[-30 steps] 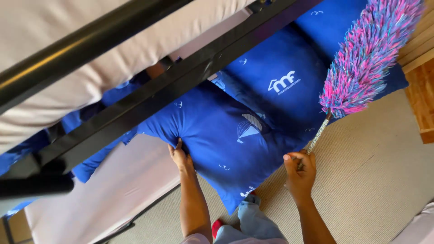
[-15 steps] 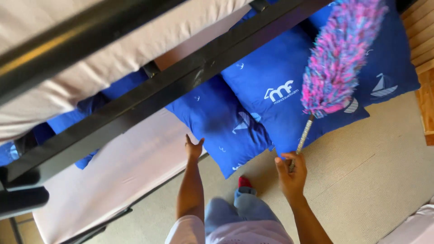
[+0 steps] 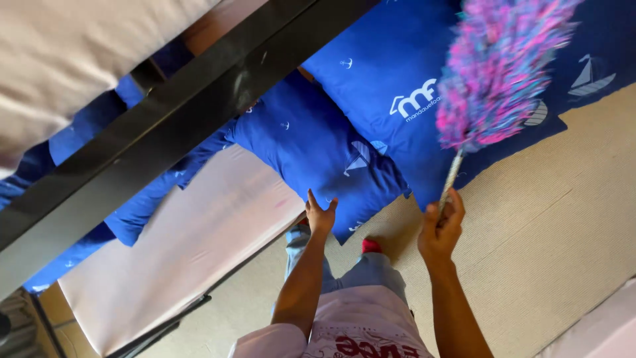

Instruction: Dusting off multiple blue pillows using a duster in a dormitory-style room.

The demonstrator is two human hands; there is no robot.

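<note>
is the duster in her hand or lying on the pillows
In hand. The right hand grips the duster by its handle, with the fluffy pink head raised over the blue pillows. The left hand touches a pillow's edge.

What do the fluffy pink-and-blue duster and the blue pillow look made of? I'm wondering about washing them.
Fluffy pink-and-blue duster: probably synthetic microfibre, given its fuzzy, bright strands; the handle looks like pale plastic. Blue pillow: woven fabric with a soft matte look, creased and printed with small white boats.
</note>
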